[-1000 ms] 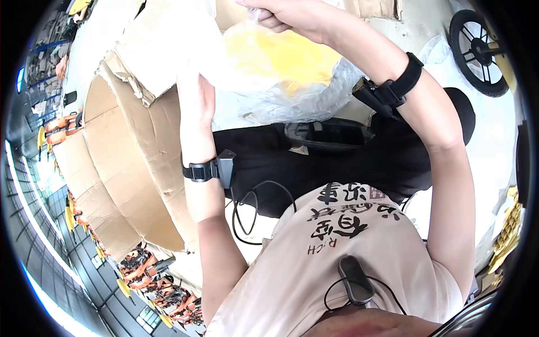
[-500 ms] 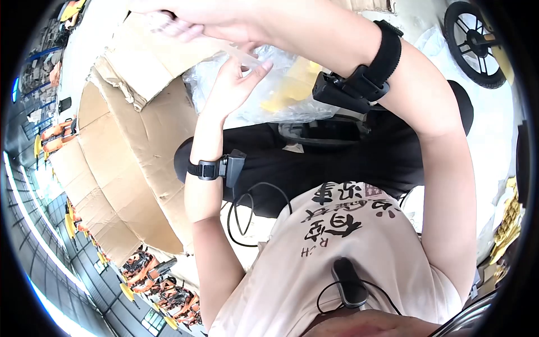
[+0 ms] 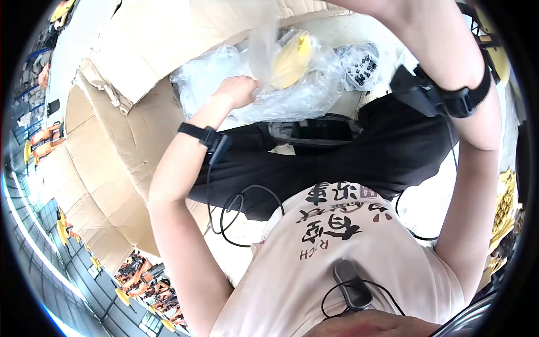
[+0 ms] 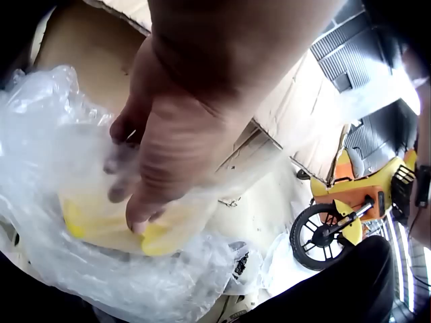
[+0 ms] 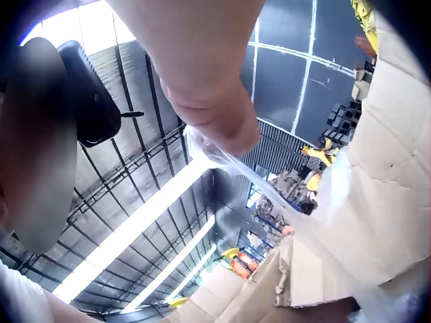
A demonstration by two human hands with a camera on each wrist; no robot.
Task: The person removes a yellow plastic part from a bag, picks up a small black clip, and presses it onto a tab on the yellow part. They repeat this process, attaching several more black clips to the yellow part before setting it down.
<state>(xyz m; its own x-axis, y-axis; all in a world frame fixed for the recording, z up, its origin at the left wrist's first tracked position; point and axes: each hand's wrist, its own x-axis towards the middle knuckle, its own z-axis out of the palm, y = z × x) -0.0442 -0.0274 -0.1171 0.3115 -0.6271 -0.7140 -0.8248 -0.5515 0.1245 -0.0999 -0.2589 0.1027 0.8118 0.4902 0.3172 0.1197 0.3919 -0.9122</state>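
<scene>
In the head view, my left hand [image 3: 238,91] is at clear plastic wrapping [image 3: 208,73], beside a yellow part [image 3: 292,64] partly covered by the film. The left wrist view shows the hand [image 4: 168,148] with curled fingers pinching translucent film over the yellow part [image 4: 158,241]. My right hand is beyond the head view's top edge. Seen by the right wrist camera, that hand [image 5: 219,121] grips bunched clear plastic [image 5: 205,149], from which a taut strip [image 5: 289,215] runs down toward the lower right.
Cardboard sheets [image 3: 112,146] lie at the left and top. A bag of small black parts [image 3: 362,66] is right of the wrapping. Across the legs is a black tray-like thing [image 3: 320,132]. A black wheel [image 4: 320,235] stands farther off in the left wrist view.
My right hand has gone from above the cardboard, across, out past the head view's top edge. My left hand has closed and moved down onto the plastic; film now stretches upward.
</scene>
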